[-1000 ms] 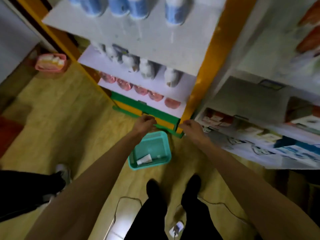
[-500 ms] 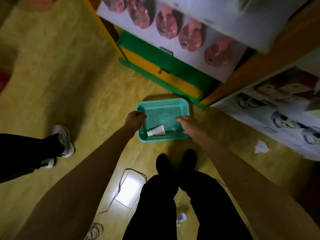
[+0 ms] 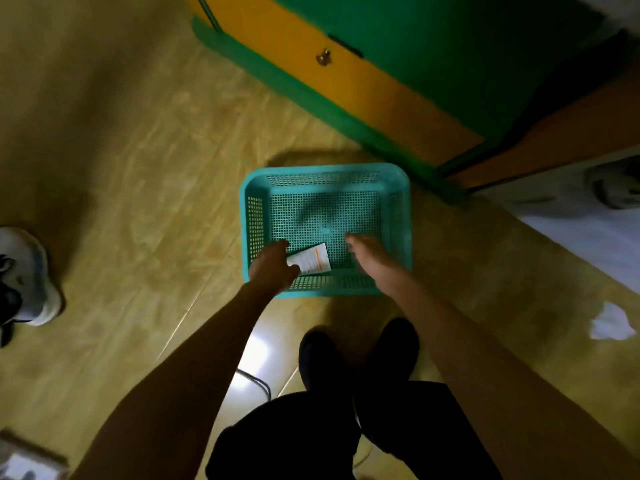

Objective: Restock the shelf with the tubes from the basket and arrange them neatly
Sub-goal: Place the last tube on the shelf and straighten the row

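A teal mesh basket [image 3: 325,169] sits on the wooden floor in front of the shelf unit. One white tube [image 3: 312,260] with orange print lies in its near left corner. My left hand [image 3: 273,268] reaches over the basket's left rim, and its thumb and fingers close around the tube's left end. My right hand [image 3: 367,255] is inside the basket at the right, blurred, with fingers apart and nothing in them. The rest of the basket floor is bare mesh.
The shelf unit's green and yellow base [image 3: 346,81] stands just behind the basket. A white lower shelf [image 3: 571,220] juts in at right. Another person's white shoe [image 3: 27,271] is far left, crumpled paper [image 3: 609,323] right, a cable [image 3: 258,382] by my dark shoes [image 3: 322,355].
My view dropped from the shelves to the floor. Both hands came down from near the shelf base into the basket, and my left hand closed on the white tube.
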The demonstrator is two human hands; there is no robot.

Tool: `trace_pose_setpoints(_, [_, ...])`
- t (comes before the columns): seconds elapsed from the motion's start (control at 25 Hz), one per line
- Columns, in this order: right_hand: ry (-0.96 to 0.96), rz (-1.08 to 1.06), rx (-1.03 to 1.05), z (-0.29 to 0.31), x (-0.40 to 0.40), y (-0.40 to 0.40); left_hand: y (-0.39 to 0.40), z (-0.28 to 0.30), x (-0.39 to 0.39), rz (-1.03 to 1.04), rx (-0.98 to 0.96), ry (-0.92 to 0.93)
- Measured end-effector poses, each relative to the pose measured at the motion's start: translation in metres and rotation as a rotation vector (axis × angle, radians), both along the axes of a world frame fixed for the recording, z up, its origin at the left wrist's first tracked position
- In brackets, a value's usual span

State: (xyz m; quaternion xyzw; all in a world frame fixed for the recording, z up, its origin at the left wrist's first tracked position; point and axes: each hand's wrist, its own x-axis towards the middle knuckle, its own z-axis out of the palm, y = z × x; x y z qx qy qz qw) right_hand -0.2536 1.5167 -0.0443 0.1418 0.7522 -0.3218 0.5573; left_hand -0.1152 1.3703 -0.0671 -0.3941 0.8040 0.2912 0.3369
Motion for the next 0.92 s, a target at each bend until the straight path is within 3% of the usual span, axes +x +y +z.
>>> trace_pose_setpoints(0.2, [-0.084,-0.087,0.036,-0.062,-0.006,-0.007,0.001,-0.078,0.002,-0.165,-0.074,-0.087])
trace_pose_setpoints(0.32, [-0.083,-0.071,0.039,-0.084,-0.009,0.002,0.008,-0.105,0.004,-0.266,-0.168,-0.023])
trace_pose_setpoints(0.56, [-0.150,-0.158,0.042,-0.095,-0.010,0.029,0.020,-0.104,0.008,-0.420,-0.233,-0.037])
trace_pose_setpoints(0.64, [-0.139,-0.159,0.027,-0.074,-0.009,0.036,0.022,-0.085,0.008,-0.318,-0.227,-0.032])
trace_pose_setpoints(0.72, [-0.104,-0.154,0.017,-0.054,-0.011,0.040,0.021,-0.064,0.007,-0.068,-0.195,0.007])
trace_pose_setpoints(0.84, [-0.062,-0.155,-0.011,-0.017,-0.018,0.040,0.014,-0.023,-0.007,0.366,0.020,0.182])
trace_pose_setpoints(0.92, [-0.043,-0.153,-0.063,0.014,-0.023,0.036,0.011,0.016,-0.024,0.534,0.192,0.315])
